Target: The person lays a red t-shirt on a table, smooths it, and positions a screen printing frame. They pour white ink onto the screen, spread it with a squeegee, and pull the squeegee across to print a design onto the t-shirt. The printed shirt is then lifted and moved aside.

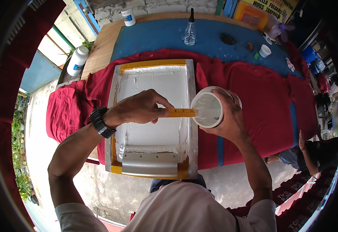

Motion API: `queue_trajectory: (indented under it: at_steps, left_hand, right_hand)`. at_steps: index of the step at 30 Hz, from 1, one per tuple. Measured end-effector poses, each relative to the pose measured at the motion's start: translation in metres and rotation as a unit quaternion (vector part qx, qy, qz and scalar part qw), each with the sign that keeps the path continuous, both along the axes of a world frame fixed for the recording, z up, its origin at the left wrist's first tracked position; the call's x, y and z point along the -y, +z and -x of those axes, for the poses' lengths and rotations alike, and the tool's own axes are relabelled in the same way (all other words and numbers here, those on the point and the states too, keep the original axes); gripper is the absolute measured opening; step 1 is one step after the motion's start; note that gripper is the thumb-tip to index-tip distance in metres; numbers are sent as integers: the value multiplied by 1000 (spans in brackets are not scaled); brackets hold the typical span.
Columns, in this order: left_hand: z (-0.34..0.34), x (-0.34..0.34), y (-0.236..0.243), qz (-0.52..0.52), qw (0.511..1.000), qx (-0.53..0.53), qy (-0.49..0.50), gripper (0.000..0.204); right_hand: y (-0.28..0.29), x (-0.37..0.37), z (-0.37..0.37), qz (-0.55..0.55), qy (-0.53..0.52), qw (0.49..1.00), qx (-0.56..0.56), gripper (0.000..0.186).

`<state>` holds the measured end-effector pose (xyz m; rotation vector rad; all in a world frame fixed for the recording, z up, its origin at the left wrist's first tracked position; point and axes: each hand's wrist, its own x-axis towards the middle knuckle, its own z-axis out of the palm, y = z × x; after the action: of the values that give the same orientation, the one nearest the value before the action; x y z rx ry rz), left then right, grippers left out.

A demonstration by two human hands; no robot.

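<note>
One shirt nearest; left hand pinches one ruler, right hand clasps one jar.

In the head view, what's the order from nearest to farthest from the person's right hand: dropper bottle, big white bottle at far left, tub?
1. Tub: held in the right hand.
2. Dropper bottle: ahead, slightly left.
3. Big white bottle: far left.

Strip yellow-orange w/ dk marks; tub white, inside prob. pale grey; frame grey/yellow; cloth dk red.
</note>
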<state>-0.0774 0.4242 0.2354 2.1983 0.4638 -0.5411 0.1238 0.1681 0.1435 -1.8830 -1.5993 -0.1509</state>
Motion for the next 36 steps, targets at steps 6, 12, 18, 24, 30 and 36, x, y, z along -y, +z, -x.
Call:
queue_trajectory:
  at_steps: [6,12,18,24,30,36]
  left_hand:
    - [40,-41,21,30,999,27,8,33]
    - [86,-71,51,47,997,41,39,38]
    - [140,-105,55,144,978,107,103,35]
    - [192,-155,45,115,970,110,184,29]
    - [159,-195,-94,-253,926,267,88,22]
    - [127,-230,-196,-305,891,332,52,16]
  right_hand:
    - [0,-9,-1,-28,-35,999,-2,116]
    - [1,-13,-6,-29,-68,997,-19,127]
    - [0,-11,-10,-40,-117,989,-80,128]
    - [-3,-8,-13,-35,-156,980,-121,133]
    - [-5,-10,-12,-48,-164,975,-142,133]
    - [-3,-11,-9,-38,-172,977,-124,134]
